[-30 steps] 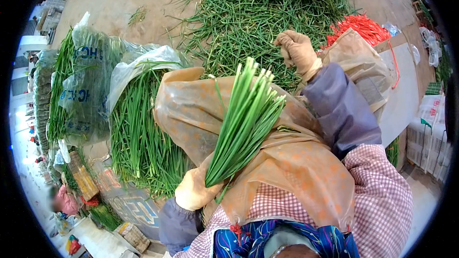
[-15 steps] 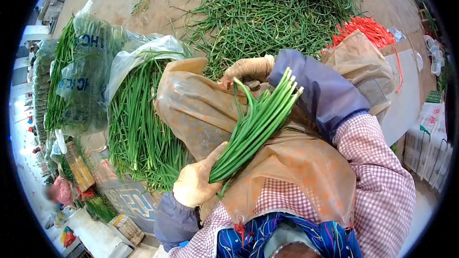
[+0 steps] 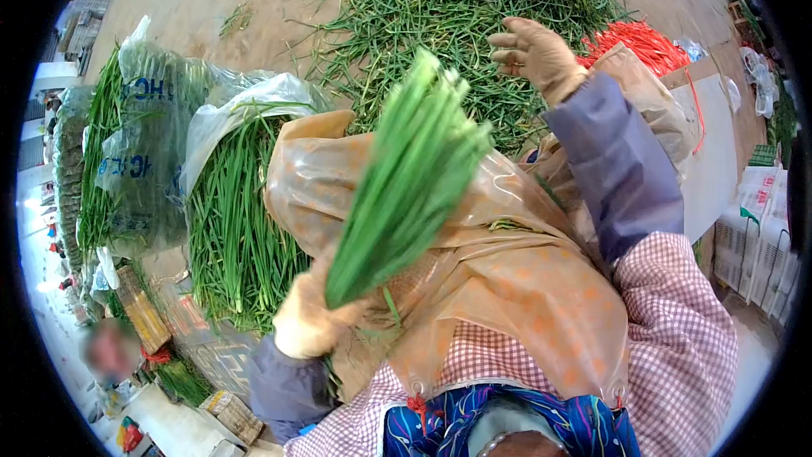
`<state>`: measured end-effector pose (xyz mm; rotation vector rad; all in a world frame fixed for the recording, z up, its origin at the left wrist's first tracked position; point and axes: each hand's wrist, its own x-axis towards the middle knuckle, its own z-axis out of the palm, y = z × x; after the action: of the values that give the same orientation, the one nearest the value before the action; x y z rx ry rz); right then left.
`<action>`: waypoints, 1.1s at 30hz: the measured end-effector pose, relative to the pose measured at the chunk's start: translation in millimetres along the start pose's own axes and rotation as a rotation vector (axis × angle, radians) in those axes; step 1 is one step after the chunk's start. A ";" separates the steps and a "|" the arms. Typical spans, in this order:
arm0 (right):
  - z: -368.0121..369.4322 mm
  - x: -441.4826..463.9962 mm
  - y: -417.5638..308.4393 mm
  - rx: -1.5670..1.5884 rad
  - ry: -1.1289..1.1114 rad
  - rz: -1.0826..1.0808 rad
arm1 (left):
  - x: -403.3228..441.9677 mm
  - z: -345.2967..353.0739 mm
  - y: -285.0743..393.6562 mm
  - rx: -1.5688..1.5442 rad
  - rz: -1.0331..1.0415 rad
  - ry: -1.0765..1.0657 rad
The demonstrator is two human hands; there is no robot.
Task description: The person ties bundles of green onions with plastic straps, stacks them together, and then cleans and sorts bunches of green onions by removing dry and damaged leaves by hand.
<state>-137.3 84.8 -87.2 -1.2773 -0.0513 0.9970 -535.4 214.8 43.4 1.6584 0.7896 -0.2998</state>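
A plastic bag with blue lettering (image 3: 152, 178) is standing at the left, wrapping long greens. Beside it, an opened bag is spilling a thick stack of green stalks (image 3: 241, 228). The left hand (image 3: 306, 313) is gripping the bunch (image 3: 406, 178) by its lower end, slanting it pale ends up above the brown apron (image 3: 516, 296). Loose stalks (image 3: 474, 0) are lying heaped on the ground beyond. The right hand (image 3: 540, 55) is holding nothing, its fingers spreading near the red strips (image 3: 647, 49).

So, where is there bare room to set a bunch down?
Bare floor shows between the green pile and the bagged greens, apart from stray stalks; the pale board beside the red strips looks free. Crowded: the lap beneath the bunch.
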 end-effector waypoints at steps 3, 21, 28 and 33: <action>0.4 -36.0 -7.6 0.254 -0.401 -0.014 | 16.0 -22.9 34.1 0.189 0.195 0.166; 94.1 -60.8 109.3 0.830 -0.691 0.474 | -39.8 59.6 0.7 0.752 0.273 0.101; 92.9 -62.1 107.9 0.882 -0.889 0.461 | 5.3 -14.3 43.1 0.103 0.494 0.312; 86.6 -68.7 101.7 0.896 -0.955 0.426 | 85.3 45.9 42.3 -0.521 0.259 -0.159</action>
<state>-285.3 102.2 -106.4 0.0807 -0.0558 1.6692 -435.4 197.6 13.8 1.2072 0.4725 -0.0340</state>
